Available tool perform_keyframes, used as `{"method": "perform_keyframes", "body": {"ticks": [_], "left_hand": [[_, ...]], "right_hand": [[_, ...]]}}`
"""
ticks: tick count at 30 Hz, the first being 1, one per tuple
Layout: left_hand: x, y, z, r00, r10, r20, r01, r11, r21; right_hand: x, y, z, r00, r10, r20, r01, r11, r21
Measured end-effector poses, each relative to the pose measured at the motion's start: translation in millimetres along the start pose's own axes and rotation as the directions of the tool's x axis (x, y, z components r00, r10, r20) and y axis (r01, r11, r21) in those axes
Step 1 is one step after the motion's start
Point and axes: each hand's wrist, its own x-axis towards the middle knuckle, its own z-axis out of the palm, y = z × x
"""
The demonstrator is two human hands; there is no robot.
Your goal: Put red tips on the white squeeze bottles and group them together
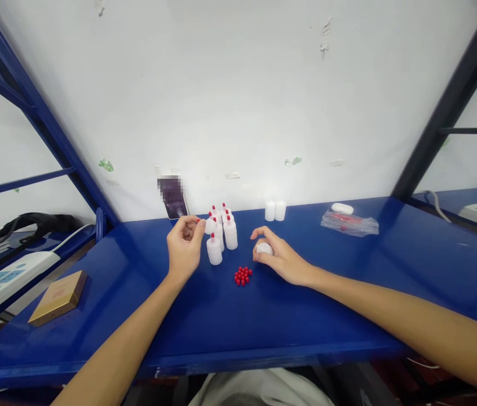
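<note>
My left hand (184, 239) is pinched on a small white nozzle cap (210, 225), with a spot of red showing at the fingertips. Just right of it, several white squeeze bottles (230, 234) stand upright in a group, each topped with a red tip. My right hand (278, 256) curls around a white bottle (264, 248) low over the table; the fingers hide much of it. Between the hands, a cluster of small red caps (243, 276) lies on the blue table (213, 321).
Two white bottles without red tips (275, 210) stand near the wall. A phone (174, 197) leans there at left. On the right lie a clear plastic bag (349, 223) with red pieces and a white oval object (342, 208). A gold box (58, 298) and power strip (12, 276) are at left.
</note>
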Motion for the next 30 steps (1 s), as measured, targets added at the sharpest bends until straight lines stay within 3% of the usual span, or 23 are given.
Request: {"method": "perform_keyframes", "body": {"ticks": [3,10,15,19,23,30], "left_hand": [[-2,-1,1.2,0.999,-0.012,0.035,0.012,1.0,0.011],[-5,-1,1.2,0.991,0.072,0.111,-0.089,0.985,0.149],[-5,-3,0.3,0.99,0.064,0.127,-0.087,0.979,0.184],[-5,-5,0.3,0.988,0.062,0.139,-0.091,0.973,0.21],[-5,-4,0.4,0.99,0.079,0.121,-0.104,0.97,0.22],[-4,-1,0.9,0.986,0.1,0.13,-0.131,0.959,0.251]], "right_hand": [[1,2,2,1.0,0.009,-0.011,-0.01,0.997,-0.08],[2,2,1,0.999,-0.039,-0.03,0.034,0.987,-0.155],[-1,-5,-3,0.993,-0.079,0.089,0.112,0.877,-0.467],[-4,-6,-6,0.967,-0.115,0.226,0.231,0.767,-0.599],[-5,-6,-7,0.958,-0.102,0.268,0.262,0.692,-0.672],[-6,-9,-6,0.959,-0.093,0.267,0.257,0.675,-0.691]]}}
